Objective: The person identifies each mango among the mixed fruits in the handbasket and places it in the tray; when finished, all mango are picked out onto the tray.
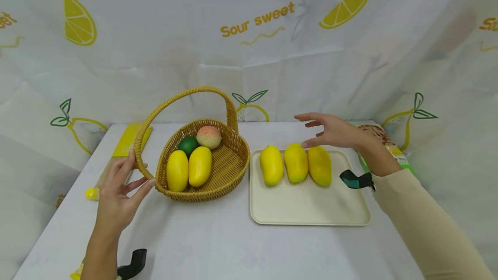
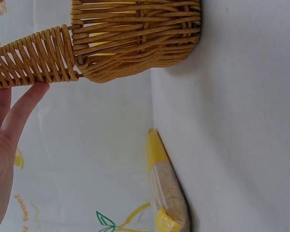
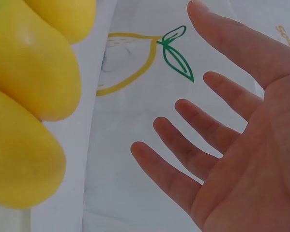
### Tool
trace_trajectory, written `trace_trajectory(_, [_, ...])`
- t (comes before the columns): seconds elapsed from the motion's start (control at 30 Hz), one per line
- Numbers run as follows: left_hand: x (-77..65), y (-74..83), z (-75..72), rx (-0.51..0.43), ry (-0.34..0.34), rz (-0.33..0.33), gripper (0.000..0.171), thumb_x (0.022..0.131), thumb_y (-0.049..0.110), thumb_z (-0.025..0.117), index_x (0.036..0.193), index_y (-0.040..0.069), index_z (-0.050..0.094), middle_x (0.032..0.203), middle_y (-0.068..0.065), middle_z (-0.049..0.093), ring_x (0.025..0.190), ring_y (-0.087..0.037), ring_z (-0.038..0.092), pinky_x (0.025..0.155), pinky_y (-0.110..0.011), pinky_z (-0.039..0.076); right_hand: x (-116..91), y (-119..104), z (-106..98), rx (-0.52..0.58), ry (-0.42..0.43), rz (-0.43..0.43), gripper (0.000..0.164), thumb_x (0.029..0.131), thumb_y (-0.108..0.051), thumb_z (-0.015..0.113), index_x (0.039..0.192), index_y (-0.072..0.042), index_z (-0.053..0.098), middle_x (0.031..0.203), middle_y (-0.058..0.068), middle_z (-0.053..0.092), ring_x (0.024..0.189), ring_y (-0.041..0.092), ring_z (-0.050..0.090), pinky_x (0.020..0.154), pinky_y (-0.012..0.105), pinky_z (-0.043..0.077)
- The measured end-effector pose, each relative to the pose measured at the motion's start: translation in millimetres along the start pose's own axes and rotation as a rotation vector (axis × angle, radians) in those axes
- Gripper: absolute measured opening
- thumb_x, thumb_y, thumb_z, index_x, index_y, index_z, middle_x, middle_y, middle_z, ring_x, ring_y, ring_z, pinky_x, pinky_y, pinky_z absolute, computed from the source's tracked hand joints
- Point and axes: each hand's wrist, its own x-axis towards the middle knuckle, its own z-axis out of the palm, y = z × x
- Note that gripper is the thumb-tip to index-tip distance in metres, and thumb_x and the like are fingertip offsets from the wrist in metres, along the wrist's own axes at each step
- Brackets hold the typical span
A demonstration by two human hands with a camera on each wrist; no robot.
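On the left, a woven basket (image 1: 229, 189) with a tall arched handle (image 1: 202, 90) holds two yellow mangoes (image 1: 200, 167), a green fruit (image 1: 188, 145) and a peach (image 1: 209, 136). My left hand (image 1: 118, 193) pinches the base of the handle at its near left side; in the left wrist view the fingers (image 2: 26, 108) lie against the wicker. Three more mangoes (image 1: 295, 163) lie in a row on a cream tray (image 1: 307, 211). Above their far ends hovers my right hand (image 1: 330, 131), its spread fingers (image 3: 171, 169) holding nothing.
A yellow-topped packet (image 1: 128, 141) lies left of the basket. Behind my right forearm is a colourful bag (image 1: 379, 135). A white curtain with lemon prints (image 1: 249, 55) hangs along the table's far edge. Another yellow wrapper (image 1: 78, 271) peeks out beside my left forearm.
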Motion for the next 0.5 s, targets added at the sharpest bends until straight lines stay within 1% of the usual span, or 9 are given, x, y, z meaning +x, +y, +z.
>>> trace_trajectory(0.2, [-0.5,2.3,0.2,0.029,-0.004,-0.039,0.098,0.069,-0.032,0.07,0.155,0.004,0.037,0.129,0.017,0.049,0.116,-0.004,0.058,0.09,-0.009,0.056,11,-20,0,-0.004,-0.021,-0.037,0.079,0.09,-0.032,0.079,0.157,-0.016,0.04,0.163,0.012,0.041,0.143,0.037,0.048,0.113,0.059,0.05])
trace_trajectory(0.4, [0.3,1.5,0.4,0.0,0.004,-0.01,0.094,0.073,-0.029,0.071,0.154,0.002,0.037,0.131,0.011,0.051,0.116,-0.007,0.059,0.09,-0.01,0.056,23,-38,4,0.011,-0.034,-0.068,0.078,0.088,-0.031,0.081,0.155,-0.019,0.043,0.161,0.009,0.044,0.143,0.035,0.049,0.112,0.057,0.052])
trace_trajectory(0.5, [0.3,1.1,0.4,0.002,0.004,-0.015,0.093,0.073,-0.029,0.071,0.154,0.003,0.037,0.131,0.012,0.051,0.116,-0.005,0.059,0.09,-0.009,0.056,29,-47,6,0.011,-0.051,-0.085,0.078,0.088,-0.032,0.081,0.155,-0.02,0.043,0.161,0.007,0.044,0.143,0.033,0.05,0.112,0.056,0.053])
